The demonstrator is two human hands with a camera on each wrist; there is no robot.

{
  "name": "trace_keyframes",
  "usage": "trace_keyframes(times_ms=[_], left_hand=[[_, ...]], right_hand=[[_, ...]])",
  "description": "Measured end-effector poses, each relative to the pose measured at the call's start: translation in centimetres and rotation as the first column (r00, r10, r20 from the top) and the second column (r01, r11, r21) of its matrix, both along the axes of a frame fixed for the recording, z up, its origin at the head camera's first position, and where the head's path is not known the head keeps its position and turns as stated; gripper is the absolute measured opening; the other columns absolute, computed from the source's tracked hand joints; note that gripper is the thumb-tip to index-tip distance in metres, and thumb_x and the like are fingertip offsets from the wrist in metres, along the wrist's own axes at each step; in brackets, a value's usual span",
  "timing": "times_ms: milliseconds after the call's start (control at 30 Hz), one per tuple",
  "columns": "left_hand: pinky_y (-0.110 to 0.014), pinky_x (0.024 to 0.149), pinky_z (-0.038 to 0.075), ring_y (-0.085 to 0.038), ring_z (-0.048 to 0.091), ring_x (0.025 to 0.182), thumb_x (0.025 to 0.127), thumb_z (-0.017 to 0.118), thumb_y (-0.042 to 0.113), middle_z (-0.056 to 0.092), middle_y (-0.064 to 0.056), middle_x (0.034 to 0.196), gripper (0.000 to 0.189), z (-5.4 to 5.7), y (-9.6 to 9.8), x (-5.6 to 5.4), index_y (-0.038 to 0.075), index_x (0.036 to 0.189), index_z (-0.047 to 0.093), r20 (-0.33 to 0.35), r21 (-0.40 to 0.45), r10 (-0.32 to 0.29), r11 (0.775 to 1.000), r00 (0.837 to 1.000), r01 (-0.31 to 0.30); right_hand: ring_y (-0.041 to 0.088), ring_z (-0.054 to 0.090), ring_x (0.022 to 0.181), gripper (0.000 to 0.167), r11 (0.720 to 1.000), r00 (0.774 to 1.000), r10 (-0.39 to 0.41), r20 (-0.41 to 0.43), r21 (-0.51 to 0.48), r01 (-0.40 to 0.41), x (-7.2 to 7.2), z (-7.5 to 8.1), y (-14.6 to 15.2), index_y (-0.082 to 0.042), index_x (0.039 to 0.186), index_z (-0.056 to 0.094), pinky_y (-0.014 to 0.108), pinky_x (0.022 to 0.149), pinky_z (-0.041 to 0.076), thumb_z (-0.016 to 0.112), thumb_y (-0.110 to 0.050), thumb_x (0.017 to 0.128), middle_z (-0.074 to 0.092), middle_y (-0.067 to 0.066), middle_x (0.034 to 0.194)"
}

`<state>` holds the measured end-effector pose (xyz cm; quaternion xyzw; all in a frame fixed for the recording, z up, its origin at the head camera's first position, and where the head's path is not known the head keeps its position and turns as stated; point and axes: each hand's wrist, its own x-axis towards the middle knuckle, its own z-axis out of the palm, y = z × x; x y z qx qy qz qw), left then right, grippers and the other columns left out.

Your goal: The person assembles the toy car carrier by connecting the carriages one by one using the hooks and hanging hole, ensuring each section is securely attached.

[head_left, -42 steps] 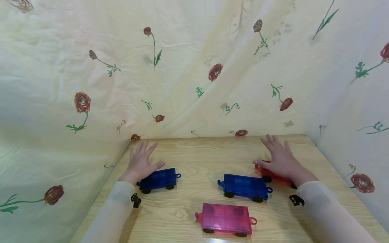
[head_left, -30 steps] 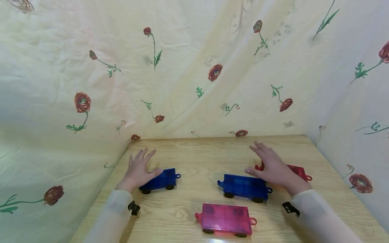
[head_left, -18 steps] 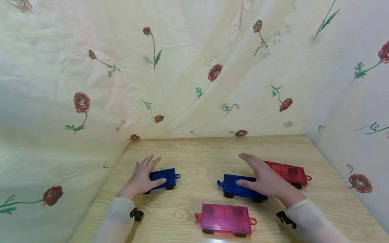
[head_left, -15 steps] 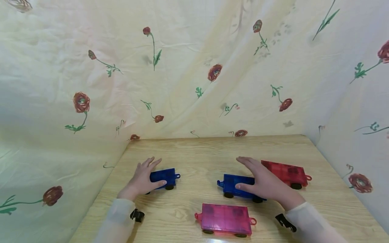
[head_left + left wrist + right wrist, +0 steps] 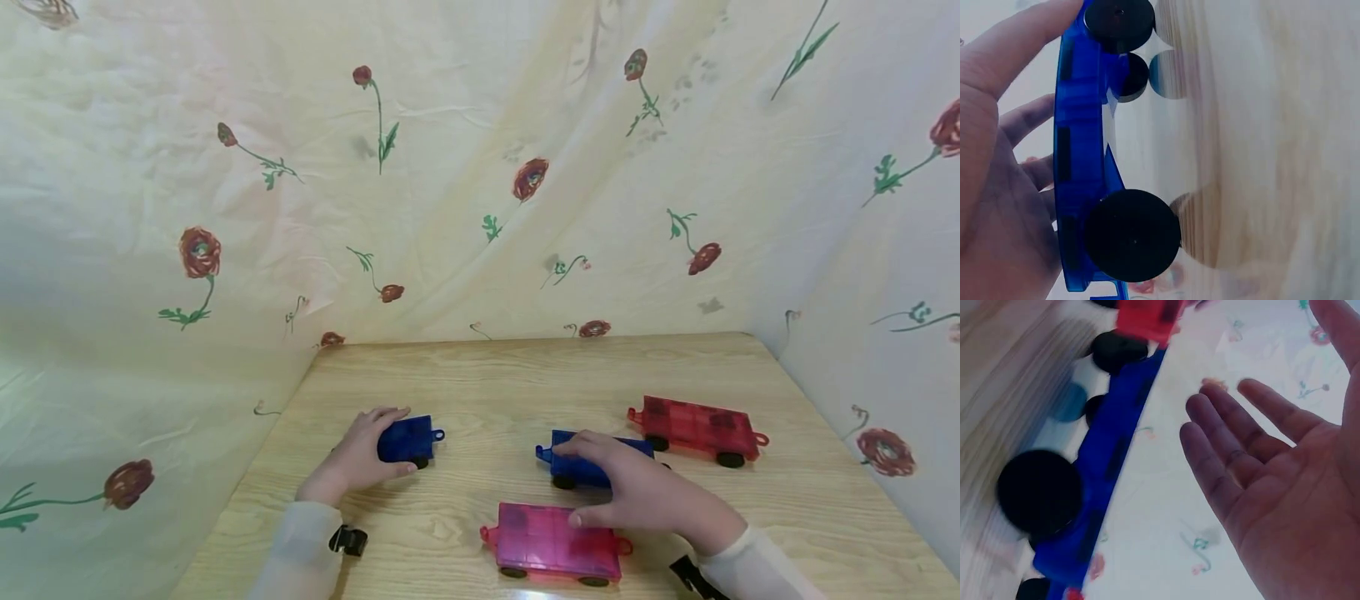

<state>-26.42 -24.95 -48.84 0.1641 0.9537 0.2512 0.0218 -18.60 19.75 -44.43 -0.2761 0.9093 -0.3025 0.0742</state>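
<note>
On the table, a translucent blue toy wagon (image 5: 405,440) stands at the left on black wheels. My left hand (image 5: 362,454) is around its left part, fingers over the far side and thumb along the near side. In the left wrist view, the thumb reaches the edge of that blue wagon (image 5: 1079,137), and the fingertips are hidden behind it. My right hand (image 5: 637,487) hovers with extended fingers above a second blue wagon (image 5: 581,471) and a pink wagon (image 5: 551,537). The right wrist view shows its palm (image 5: 1297,481) apart from the wagons, holding nothing.
A red wagon (image 5: 701,425) stands behind the second blue one, at the right. Each wagon with both ends showing has a hook and a ring. Flowered cloth (image 5: 450,208) borders the wooden table (image 5: 487,375) at the back and sides.
My left hand has come down and closed around the left blue wagon. My right hand has moved from the red wagon leftward and nearer, over the second blue and pink wagons. The wagons stay put.
</note>
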Motion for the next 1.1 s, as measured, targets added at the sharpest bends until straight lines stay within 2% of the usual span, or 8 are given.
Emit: trace_keyframes(times_ms=[133, 267, 433, 633, 800, 933, 1100], left_hand=[[-0.067, 0.107, 0.042, -0.042, 0.044, 0.142, 0.081, 0.091, 0.047, 0.051, -0.004, 0.152, 0.086, -0.1, 0.2, 0.3, 0.028, 0.156, 0.052, 0.004, -0.01, 0.018, 1.0, 1.0, -0.018], [-0.062, 0.109, 0.043, -0.037, 0.05, 0.137, 0.082, 0.091, 0.041, 0.056, 0.0, 0.146, 0.079, -0.2, 0.2, 0.5, 0.028, 0.152, 0.057, -0.012, 0.003, 0.017, 1.0, 1.0, -0.017], [-0.061, 0.111, 0.042, -0.036, 0.049, 0.138, 0.082, 0.091, 0.035, 0.056, -0.001, 0.147, 0.077, -0.3, 0.2, 0.8, 0.027, 0.151, 0.058, -0.023, 0.033, 0.028, 0.999, 0.999, -0.027], [-0.064, 0.111, 0.041, -0.04, 0.047, 0.141, 0.082, 0.091, 0.033, 0.053, -0.005, 0.151, 0.079, -0.5, 0.3, 0.8, 0.026, 0.153, 0.057, -0.015, 0.042, 0.052, 0.998, 0.999, -0.051], [-0.065, 0.11, 0.041, -0.04, 0.047, 0.14, 0.082, 0.091, 0.034, 0.054, -0.005, 0.15, 0.079, -0.7, 0.2, 0.9, 0.025, 0.153, 0.057, -0.029, 0.042, 0.051, 0.998, 0.998, -0.05], [-0.064, 0.111, 0.041, -0.038, 0.048, 0.14, 0.081, 0.091, 0.037, 0.055, -0.002, 0.148, 0.078, -0.8, 0.0, 1.0, 0.027, 0.152, 0.058, -0.04, 0.048, 0.05, 0.998, 0.998, -0.048], [-0.063, 0.11, 0.042, -0.035, 0.048, 0.139, 0.079, 0.092, 0.041, 0.057, 0.005, 0.145, 0.075, -1.0, -0.2, 1.0, 0.033, 0.147, 0.062, -0.029, 0.103, 0.049, 0.994, 0.998, -0.045]], right_hand=[[0.022, 0.056, 0.13, 0.071, 0.997, 0.998, 0.069, 0.007, 0.028, -0.069, 0.8, 0.4, -0.9, -0.029, 0.144, 0.062, 0.048, 0.101, 0.054, 0.085, -0.057, 0.083, 0.055, -0.007, 0.144], [0.019, 0.057, 0.127, 0.069, 0.991, 0.993, 0.119, 0.005, 0.064, -0.119, 1.5, 0.4, -1.8, -0.026, 0.142, 0.064, 0.044, 0.1, 0.054, 0.085, -0.057, 0.083, 0.055, -0.01, 0.142], [0.018, 0.057, 0.126, 0.074, 0.985, 0.994, 0.112, -0.008, 0.13, -0.11, 2.1, 0.2, -2.3, -0.029, 0.142, 0.065, 0.049, 0.1, 0.055, 0.087, -0.06, 0.079, 0.056, -0.008, 0.141], [0.01, 0.057, 0.114, 0.073, 0.976, 0.991, 0.135, -0.005, 0.171, -0.132, 2.1, -0.5, -2.9, -0.032, 0.139, 0.066, 0.042, 0.094, 0.057, 0.087, -0.063, 0.076, 0.059, -0.012, 0.131], [0.01, 0.058, 0.114, 0.073, 0.971, 0.99, 0.141, 0.031, 0.189, -0.144, 2.1, -0.9, -3.4, -0.035, 0.139, 0.065, 0.042, 0.093, 0.058, 0.09, -0.06, 0.075, 0.058, -0.013, 0.132], [0.01, 0.058, 0.112, 0.073, 0.966, 0.987, 0.159, 0.019, 0.203, -0.16, 2.3, -1.0, -3.7, -0.033, 0.138, 0.066, 0.041, 0.093, 0.058, 0.091, -0.059, 0.075, 0.059, -0.012, 0.13], [0.011, 0.058, 0.112, 0.075, 0.954, 0.985, 0.171, -0.03, 0.256, -0.158, 2.5, -1.2, -4.2, -0.034, 0.139, 0.065, 0.043, 0.093, 0.058, 0.09, -0.062, 0.074, 0.059, -0.011, 0.13]])
